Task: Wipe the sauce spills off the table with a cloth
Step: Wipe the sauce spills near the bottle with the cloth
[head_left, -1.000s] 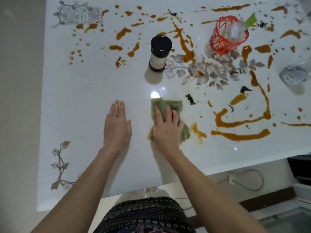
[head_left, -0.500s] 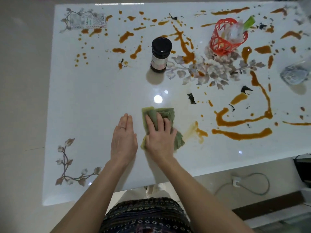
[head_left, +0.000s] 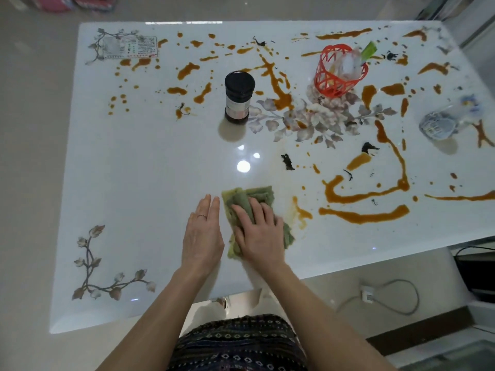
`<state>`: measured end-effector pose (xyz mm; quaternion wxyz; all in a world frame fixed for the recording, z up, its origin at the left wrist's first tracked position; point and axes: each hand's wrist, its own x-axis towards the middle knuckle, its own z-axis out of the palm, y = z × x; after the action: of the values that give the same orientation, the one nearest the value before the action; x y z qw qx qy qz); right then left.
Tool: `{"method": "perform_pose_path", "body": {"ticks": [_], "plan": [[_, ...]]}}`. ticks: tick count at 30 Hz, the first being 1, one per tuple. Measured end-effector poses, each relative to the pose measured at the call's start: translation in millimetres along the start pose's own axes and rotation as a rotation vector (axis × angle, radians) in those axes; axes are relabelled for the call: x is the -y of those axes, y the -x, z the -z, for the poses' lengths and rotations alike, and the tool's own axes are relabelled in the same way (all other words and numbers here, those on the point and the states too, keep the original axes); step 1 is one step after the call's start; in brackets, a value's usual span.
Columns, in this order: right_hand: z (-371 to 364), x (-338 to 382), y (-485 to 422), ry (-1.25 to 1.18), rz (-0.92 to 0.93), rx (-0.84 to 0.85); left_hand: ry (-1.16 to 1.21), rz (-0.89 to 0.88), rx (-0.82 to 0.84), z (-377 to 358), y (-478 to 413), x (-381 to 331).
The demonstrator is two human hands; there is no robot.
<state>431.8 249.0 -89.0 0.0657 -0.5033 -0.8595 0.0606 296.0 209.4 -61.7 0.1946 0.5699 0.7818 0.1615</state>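
Observation:
A folded green cloth point(head_left: 261, 195) lies on the glossy white table point(head_left: 150, 162) near its front edge. My right hand point(head_left: 258, 231) presses flat on the cloth with fingers spread. My left hand point(head_left: 203, 234) rests flat on the bare table just left of the cloth, fingers straight and together. Thick brown sauce streaks point(head_left: 364, 214) run to the right of the cloth, with a faint smeared patch point(head_left: 301, 212) right beside it. More brown sauce splatter point(head_left: 187, 69) covers the far half of the table.
A dark-lidded jar point(head_left: 238, 97) stands at mid-table. A red plastic basket point(head_left: 338, 72) sits far right, and a tipped clear glass point(head_left: 442, 123) lies near the right edge. Dark scraps point(head_left: 288, 162) dot the surface. A cable and plug point(head_left: 367, 294) lie on the floor.
My right hand has drawn the cloth leftward and toward me, leaving a smeared patch where a sauce blob was. My left hand stays flat beside it. The camera view has shifted back.

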Motion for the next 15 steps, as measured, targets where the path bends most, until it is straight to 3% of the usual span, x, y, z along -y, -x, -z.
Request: {"method": "perform_pose_path", "body": {"ticks": [2, 5, 8, 11, 15], "plan": [[2.5, -33.3, -12.7, 0.053, 0.051, -0.011, -0.012, -0.008, 0.007, -0.7, 1.4, -7.0], [11.0, -64.9, -36.0, 0.072, -0.122, -0.029, -0.056, 0.012, 0.009, -2.6, 4.9, -8.9], [9.5, -51.5, -28.4, -0.007, -0.199, -0.043, -0.078, 0.057, 0.031, -7.0, 12.0, -13.8], [9.2, -42.0, 10.8, -0.061, -0.005, -0.031, -0.088, 0.099, 0.043, -13.1, 16.4, -25.7], [15.9, -109.3, 15.3, -0.051, 0.335, 0.063, -0.098, 0.123, 0.037, -18.9, 18.8, -44.9]]}}
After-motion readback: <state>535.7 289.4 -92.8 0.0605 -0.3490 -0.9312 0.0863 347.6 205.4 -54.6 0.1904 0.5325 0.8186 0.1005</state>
